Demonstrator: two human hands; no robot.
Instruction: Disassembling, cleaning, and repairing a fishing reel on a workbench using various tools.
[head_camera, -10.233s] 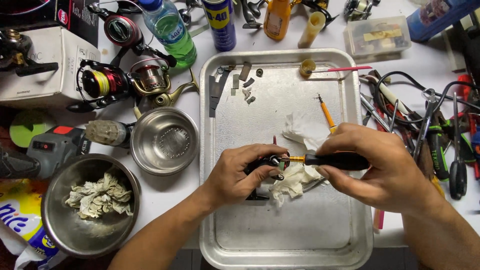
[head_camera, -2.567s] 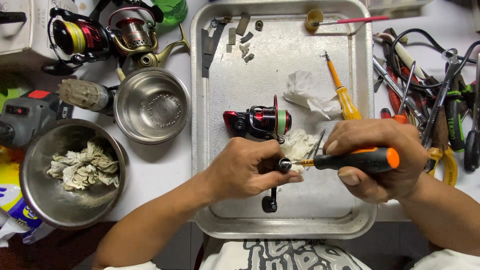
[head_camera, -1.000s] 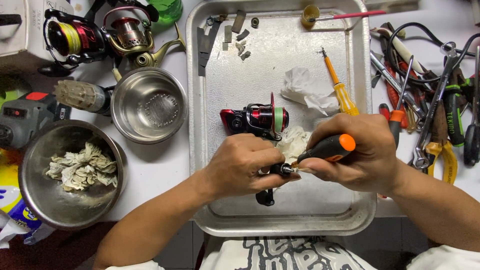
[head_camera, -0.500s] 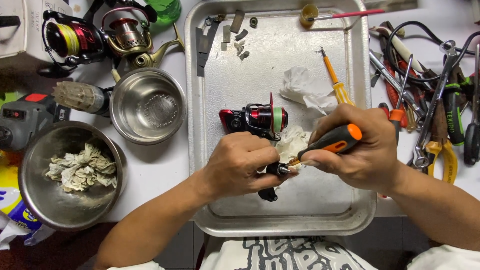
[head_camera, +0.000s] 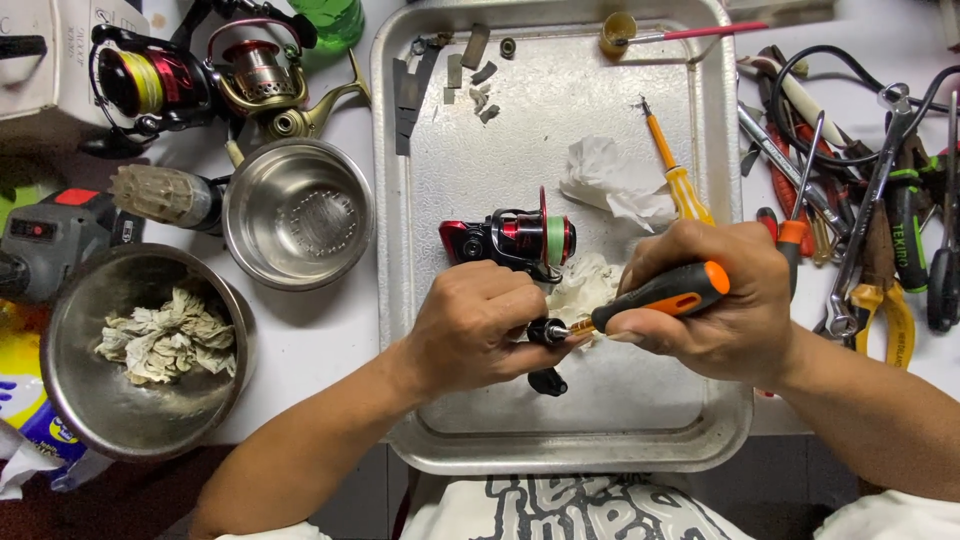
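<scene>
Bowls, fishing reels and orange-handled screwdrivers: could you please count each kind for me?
Steel bowls: 2, empty and rag-filled
Fishing reels: 3, two at top left, one on the tray
Orange-handled screwdrivers: 2, held and lying
Total: 7

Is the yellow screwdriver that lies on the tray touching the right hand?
Cannot tell. In the head view, the yellow screwdriver runs down to the right hand, and its handle end disappears behind the knuckles; no clear gap or contact shows.
</scene>
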